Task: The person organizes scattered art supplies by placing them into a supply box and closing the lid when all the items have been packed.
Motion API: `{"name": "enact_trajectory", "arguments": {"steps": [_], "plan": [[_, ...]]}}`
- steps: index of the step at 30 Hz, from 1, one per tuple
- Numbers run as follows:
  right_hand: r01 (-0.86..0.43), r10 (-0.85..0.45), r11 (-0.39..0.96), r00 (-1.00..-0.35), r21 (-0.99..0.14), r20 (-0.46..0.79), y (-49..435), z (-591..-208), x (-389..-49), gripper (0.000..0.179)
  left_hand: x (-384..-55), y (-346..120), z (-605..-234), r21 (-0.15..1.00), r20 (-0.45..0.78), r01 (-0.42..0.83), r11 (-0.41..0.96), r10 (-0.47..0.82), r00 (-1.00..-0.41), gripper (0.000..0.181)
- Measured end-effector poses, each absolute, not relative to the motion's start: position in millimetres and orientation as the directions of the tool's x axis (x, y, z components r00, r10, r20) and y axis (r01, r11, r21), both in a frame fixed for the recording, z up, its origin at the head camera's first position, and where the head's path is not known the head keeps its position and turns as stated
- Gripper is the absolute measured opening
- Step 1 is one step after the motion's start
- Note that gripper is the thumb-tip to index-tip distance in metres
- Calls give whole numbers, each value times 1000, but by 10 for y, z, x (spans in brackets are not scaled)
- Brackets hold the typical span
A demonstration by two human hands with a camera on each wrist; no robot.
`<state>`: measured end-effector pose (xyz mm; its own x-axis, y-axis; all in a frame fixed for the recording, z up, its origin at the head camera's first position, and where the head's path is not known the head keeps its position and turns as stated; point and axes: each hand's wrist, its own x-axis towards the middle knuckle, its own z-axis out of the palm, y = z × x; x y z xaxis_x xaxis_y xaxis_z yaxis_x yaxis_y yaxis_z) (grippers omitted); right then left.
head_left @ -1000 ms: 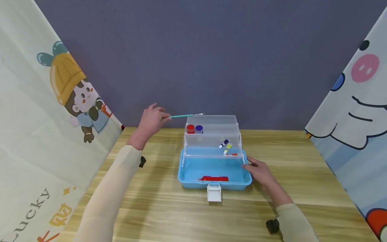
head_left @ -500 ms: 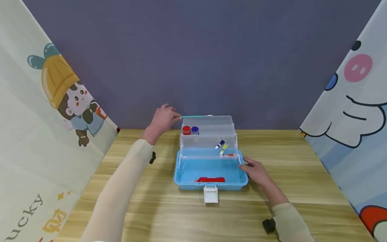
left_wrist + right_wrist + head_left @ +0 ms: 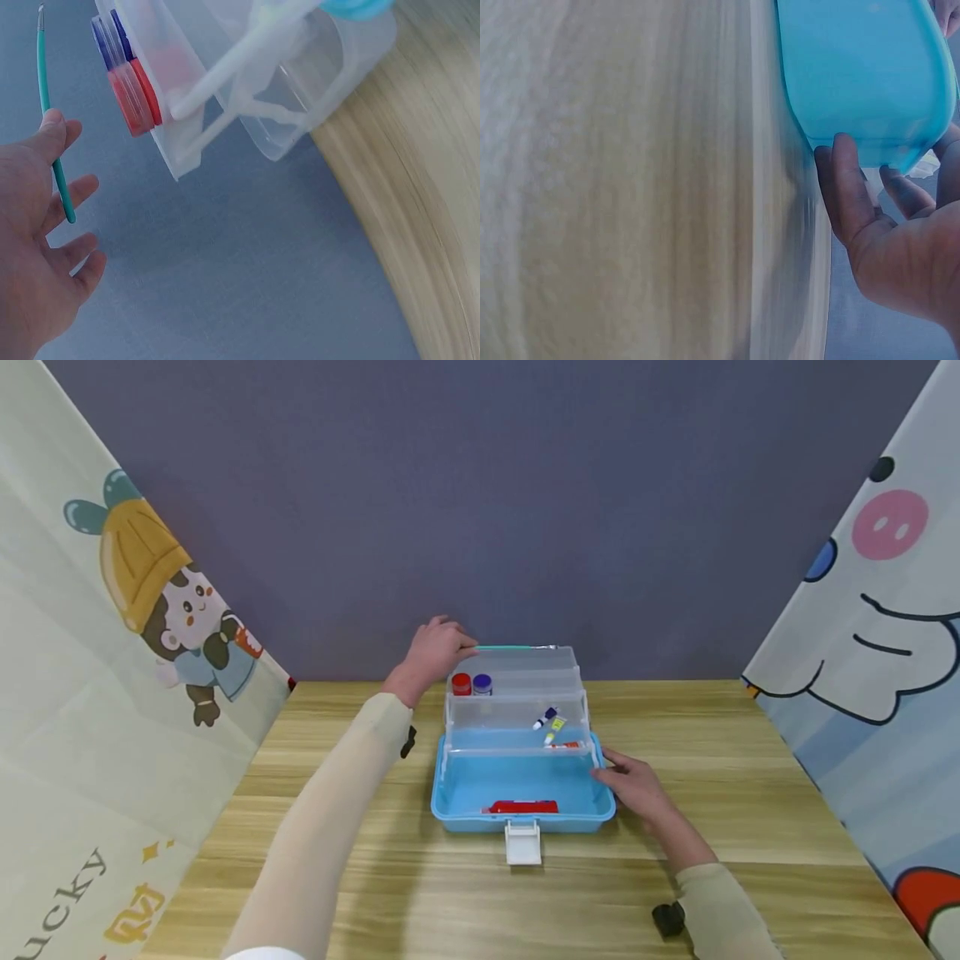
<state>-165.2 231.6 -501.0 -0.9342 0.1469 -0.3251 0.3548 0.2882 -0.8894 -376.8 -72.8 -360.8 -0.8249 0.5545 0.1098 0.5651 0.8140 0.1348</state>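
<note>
My left hand (image 3: 437,652) pinches a paintbrush (image 3: 43,71) with a thin teal handle between thumb and fingers. The brush lies level at the back edge of the clear upper tray (image 3: 536,681), bristle end to the right. A light blue storage box (image 3: 467,824) stands opened out on the table, its clear trays raised in steps. My right hand (image 3: 633,783) grips the box's right side, thumb over the rim, fingers against the outer wall. Red (image 3: 461,685) and purple-lidded (image 3: 482,684) paint pots sit in the upper tray. A red tube (image 3: 522,807) lies in the base.
Small paint tubes (image 3: 555,729) lie in the lower tray (image 3: 487,718). A white latch (image 3: 522,843) hangs off the box's front. Behind the wooden table (image 3: 600,893) rises a grey wall (image 3: 525,510), with printed curtains (image 3: 862,677) on both sides.
My left hand has moved right with the paintbrush, bringing it from beyond the upper tray's left end to along its back edge. The right hand stays on the box; the view has shifted slightly.
</note>
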Motion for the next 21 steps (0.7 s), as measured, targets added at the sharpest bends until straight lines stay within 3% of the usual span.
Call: {"name": "enact_trajectory", "arguments": {"steps": [21], "plan": [[327, 87, 311, -945, -892, -316, 2611, -5025, -2060, 66, -4100, -203, -3718, 165, 45, 518, 839, 518, -854, 28]]}}
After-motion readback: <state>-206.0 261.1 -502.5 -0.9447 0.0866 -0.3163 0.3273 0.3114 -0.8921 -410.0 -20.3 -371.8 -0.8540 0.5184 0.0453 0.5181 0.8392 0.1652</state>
